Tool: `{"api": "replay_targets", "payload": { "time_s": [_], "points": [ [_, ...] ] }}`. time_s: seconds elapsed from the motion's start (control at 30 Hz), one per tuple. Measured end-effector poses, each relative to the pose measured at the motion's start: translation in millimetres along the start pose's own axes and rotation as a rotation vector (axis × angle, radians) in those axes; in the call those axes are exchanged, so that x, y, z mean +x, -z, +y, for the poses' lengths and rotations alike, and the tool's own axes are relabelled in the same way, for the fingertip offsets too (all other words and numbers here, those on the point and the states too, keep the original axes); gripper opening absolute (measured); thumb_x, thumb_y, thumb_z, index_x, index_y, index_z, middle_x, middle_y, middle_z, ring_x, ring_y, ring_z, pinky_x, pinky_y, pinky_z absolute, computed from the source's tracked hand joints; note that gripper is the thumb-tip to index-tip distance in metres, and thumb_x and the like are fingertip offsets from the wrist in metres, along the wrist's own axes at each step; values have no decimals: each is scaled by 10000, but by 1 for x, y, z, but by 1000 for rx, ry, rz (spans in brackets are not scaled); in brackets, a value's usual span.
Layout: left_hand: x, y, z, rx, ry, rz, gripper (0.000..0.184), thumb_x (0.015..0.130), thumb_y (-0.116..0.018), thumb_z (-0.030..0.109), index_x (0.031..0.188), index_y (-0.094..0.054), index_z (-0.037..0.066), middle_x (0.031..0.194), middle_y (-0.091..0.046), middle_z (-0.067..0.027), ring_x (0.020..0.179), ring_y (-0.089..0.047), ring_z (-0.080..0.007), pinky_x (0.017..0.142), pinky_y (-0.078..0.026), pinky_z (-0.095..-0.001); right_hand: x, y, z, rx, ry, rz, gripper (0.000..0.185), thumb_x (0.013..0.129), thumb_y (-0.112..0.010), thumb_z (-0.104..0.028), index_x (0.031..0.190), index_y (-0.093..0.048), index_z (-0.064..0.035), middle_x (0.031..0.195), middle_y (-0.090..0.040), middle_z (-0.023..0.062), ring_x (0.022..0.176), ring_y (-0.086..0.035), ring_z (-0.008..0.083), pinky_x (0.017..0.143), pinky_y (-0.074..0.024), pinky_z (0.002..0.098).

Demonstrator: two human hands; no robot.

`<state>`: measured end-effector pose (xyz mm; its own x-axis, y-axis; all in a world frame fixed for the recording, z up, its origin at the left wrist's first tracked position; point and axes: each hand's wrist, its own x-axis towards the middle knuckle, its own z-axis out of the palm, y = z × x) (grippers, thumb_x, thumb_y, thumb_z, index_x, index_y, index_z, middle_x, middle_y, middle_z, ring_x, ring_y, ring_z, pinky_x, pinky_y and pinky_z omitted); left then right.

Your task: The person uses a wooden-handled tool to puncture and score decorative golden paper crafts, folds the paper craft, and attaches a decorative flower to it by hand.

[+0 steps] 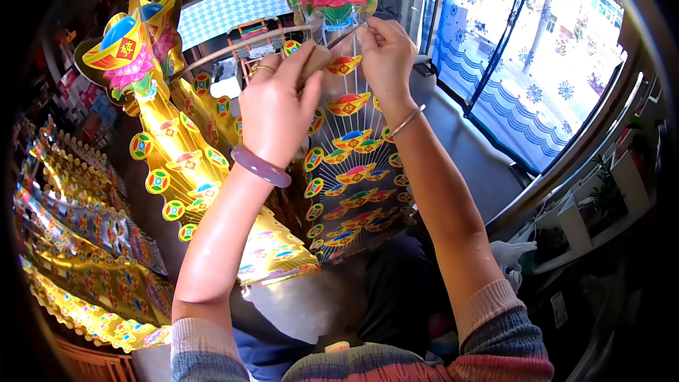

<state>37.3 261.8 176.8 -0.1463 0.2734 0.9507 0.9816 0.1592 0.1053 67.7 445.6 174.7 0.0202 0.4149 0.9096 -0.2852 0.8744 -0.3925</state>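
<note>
At far left, rows of gold foil decorations (92, 240). Next stands a gold hanging (166, 134), topped by a printed yellow bowl (122, 42) with blue inside. A tan rod (244, 44) leads toward the left hand (279, 88), its fingers curled around a small tan item (317, 61) (its kind is unclear). Just beyond both hands is a silvery hanging (346, 141). The right hand's (385, 46) thumb and forefinger pinch together near its upper part; what they grip cannot be told. Rightmost, pale planters (571, 223) hold leafy plants (605, 178).
</note>
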Motion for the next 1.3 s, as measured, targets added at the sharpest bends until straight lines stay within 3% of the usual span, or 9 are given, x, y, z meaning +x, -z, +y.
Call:
{"api": "replay_targets", "payload": {
  "time_s": [0.1, 0.23, 0.43, 0.53, 0.63, 0.73, 0.87, 1.03, 1.3],
  "points": [
    [-1, 3, 7, 147, -67, -18, 359, 821, -667, 146, 1164, -623, 49, 734, -619, -99, 586, -596, -209, 511, -463, -278, -1, -2, 3, -6, 1, -2, 135, 731, -685, -42, 856, -675, 6, 720, -614, 95, 616, -606, 229, 592, -467, 311],
    [6, 7, -3, -634, 674, -253, 360, 876, -655, 203, 1174, -616, 6, 682, -559, 31, 513, -475, -23, 470, -395, -186, -1, -1, 3, 9, -27, -7, 135, 732, -686, -45, 855, -673, 8, 723, -611, 95, 616, -603, 225, 591, -464, 311],
    [9, 8, 1, 56, -41, -21, 323, 836, -666, 144, 1138, -640, 31, 738, -647, -89, 593, -581, -113, 543, -471, -292, -2, -1, 4, 13, -40, -6, 141, 730, -686, -49, 858, -671, 9, 725, -604, 91, 615, -593, 223, 592, -459, 311],
    [8, 12, 10, 126, -43, -97, 337, 821, -664, 125, 1147, -633, 43, 796, -657, -138, 639, -609, -146, 583, -487, -333, -2, 0, 4, 1, -34, -16, 140, 731, -680, -50, 858, -671, 7, 724, -602, 92, 620, -592, 233, 597, -455, 319],
    [5, 1, -10, -128, 135, -109, 350, 828, -659, 130, 1166, -619, 44, 796, -652, -118, 628, -603, -135, 569, -484, -324, -2, 1, 3, -5, -52, -10, 140, 730, -678, -55, 857, -671, 4, 724, -602, 93, 625, -591, 244, 600, -453, 328],
    [12, 10, -13, -749, 764, -366, 368, 834, -658, 137, 1184, -604, 38, 764, -646, -106, 621, -594, -127, 580, -483, -323, -2, 1, 3, -23, -37, -6, 141, 730, -678, -63, 854, -671, 5, 726, -604, 95, 627, -594, 248, 602, -452, 330],
    [8, 7, 2, -36, 22, -50, 327, 799, -668, 112, 1124, -635, 88, 836, -619, -147, 664, -615, -290, 606, -493, -372, -2, 1, 3, -23, -48, -14, 144, 731, -676, -64, 856, -670, 6, 732, -607, 100, 633, -598, 248, 606, -458, 330],
    [15, -8, 13, 26, 86, -82, 317, 795, -673, 138, 1104, -637, 76, 908, -625, -185, 775, -619, -357, 652, -498, -399, 1, -1, 1, 56, -32, -14, 138, 734, -674, -47, 862, -670, 6, 740, -608, 108, 633, -602, 251, 595, -465, 323],
    [12, 26, 3, -74, 107, -141, 319, 824, -655, 145, 1120, -639, 28, 893, -669, -149, 664, -633, -215, 634, -494, -302, -2, 2, 5, -15, -100, -42, 149, 751, -676, -35, 882, -664, 34, 768, -629, 117, 654, -638, 227, 626, -495, 294]
  ]
}}
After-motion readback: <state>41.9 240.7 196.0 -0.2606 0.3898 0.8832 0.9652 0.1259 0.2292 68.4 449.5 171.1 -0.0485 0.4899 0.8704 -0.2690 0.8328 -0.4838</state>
